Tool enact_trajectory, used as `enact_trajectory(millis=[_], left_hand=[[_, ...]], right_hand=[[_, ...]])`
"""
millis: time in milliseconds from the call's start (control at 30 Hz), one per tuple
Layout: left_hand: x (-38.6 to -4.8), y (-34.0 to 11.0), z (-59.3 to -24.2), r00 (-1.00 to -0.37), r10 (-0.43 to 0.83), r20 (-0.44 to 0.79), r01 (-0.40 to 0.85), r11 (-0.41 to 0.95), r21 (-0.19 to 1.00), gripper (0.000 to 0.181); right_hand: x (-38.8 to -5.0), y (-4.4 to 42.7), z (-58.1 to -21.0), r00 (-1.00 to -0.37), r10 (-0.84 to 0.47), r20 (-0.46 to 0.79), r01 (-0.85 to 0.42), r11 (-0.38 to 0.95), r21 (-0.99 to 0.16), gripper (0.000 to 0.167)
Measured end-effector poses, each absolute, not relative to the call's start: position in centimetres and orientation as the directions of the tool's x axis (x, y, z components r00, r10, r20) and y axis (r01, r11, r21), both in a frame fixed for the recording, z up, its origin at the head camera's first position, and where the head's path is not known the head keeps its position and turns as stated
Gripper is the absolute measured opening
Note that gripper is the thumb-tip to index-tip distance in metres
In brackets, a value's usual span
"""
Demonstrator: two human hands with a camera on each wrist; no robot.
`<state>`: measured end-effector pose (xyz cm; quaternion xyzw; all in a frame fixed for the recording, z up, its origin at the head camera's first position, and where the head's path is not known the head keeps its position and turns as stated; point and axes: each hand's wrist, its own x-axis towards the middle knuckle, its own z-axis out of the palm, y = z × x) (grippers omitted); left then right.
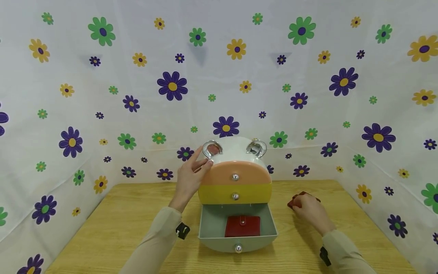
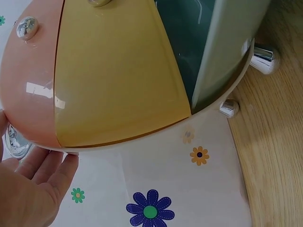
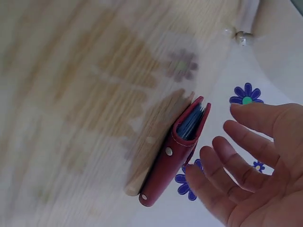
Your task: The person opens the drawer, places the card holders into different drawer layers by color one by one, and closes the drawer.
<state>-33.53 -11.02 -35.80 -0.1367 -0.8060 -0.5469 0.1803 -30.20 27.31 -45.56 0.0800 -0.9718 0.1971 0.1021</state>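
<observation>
A small drawer cabinet with a white body and silver ears stands on the wooden table; its orange drawer [image 1: 219, 173] and yellow drawer [image 1: 215, 194] are closed. The grey-green bottom drawer [image 1: 212, 224] is pulled out, with a red snap wallet [image 1: 242, 227] inside. My left hand [image 1: 189, 177] rests on the cabinet's upper left side, by the ear [image 1: 205, 149], fingertips touching its edge. To the cabinet's right, my right hand [image 1: 311, 211] is at a second dark red wallet [image 3: 173, 163]. In the right wrist view its fingers are spread beside this wallet, slightly apart from it.
A wooden table [image 1: 143, 213] carries the cabinet, its far edge near a white flowered cloth [image 1: 143, 121] that surrounds the back and sides. The open drawer juts toward the front between both arms. Silver feet [image 2: 229, 108] show at the cabinet's base.
</observation>
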Motion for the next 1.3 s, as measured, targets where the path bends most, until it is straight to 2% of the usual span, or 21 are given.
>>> enact_trajectory(millis=[133, 333, 500, 633, 833, 1133, 1300], left_hand=[[-33.5, -10.9, -35.7, -0.895, 0.027, 0.445, 0.425, 0.355, 0.833, 0.064], [-33.5, -11.0, -35.7, -0.885, 0.025, 0.464, 0.443, 0.35, 0.825, 0.065], [-33.5, -11.0, -35.7, -0.893, 0.021, 0.45, 0.427, 0.358, 0.83, 0.065], [-33.3, -10.9, -35.7, -0.897, 0.021, 0.442, 0.42, 0.356, 0.835, 0.066], [-33.4, -11.0, -35.7, -0.889, 0.023, 0.457, 0.434, 0.36, 0.826, 0.067], [-33.5, -10.9, -35.8, -0.895, 0.009, 0.447, 0.42, 0.361, 0.833, 0.068], [-33.6, -11.0, -35.9, -0.894, 0.011, 0.447, 0.42, 0.365, 0.831, 0.069]], right_hand=[[-30.5, 27.3, -45.9, -0.967, -0.109, 0.23, -0.183, 0.926, -0.331, 0.012], [-30.9, 26.8, -46.3, -0.987, -0.073, 0.145, -0.114, 0.946, -0.304, 0.036], [-30.9, 26.5, -46.4, -0.994, -0.06, 0.093, -0.085, 0.952, -0.294, 0.043], [-30.8, 26.4, -46.5, -0.991, -0.079, 0.105, -0.107, 0.951, -0.292, 0.038], [-31.0, 26.8, -46.8, -0.989, -0.074, 0.127, -0.11, 0.945, -0.309, 0.013], [-31.0, 27.8, -47.1, -0.989, -0.059, 0.135, -0.105, 0.925, -0.366, 0.018], [-30.6, 28.2, -46.9, -0.991, 0.037, 0.126, -0.014, 0.923, -0.384, 0.047]])
